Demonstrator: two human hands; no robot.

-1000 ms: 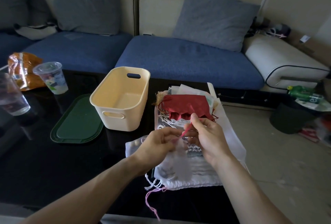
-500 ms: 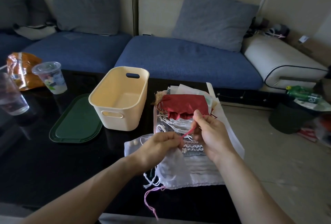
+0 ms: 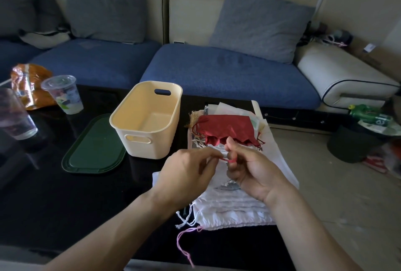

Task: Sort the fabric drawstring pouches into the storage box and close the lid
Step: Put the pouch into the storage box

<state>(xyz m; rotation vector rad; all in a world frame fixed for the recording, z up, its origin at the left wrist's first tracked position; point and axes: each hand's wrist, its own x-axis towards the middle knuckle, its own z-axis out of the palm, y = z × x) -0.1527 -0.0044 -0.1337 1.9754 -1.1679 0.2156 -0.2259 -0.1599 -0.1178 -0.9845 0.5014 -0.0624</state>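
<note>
Plastic cups (image 3: 63, 94), blue sofa (image 3: 227, 75)

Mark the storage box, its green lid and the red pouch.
storage box (image 3: 149, 140), head view, near outer wall.
green lid (image 3: 95, 147), head view, flat top face.
red pouch (image 3: 225, 126), head view, middle of the fabric.

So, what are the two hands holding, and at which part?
Both the left hand and right hand pinch a pink drawstring, one at each end.

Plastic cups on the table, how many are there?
2, both at the table's left end: a lidded printed cup beside the orange snack bag, and a clear cup at the picture's edge, partly cut off.
</note>
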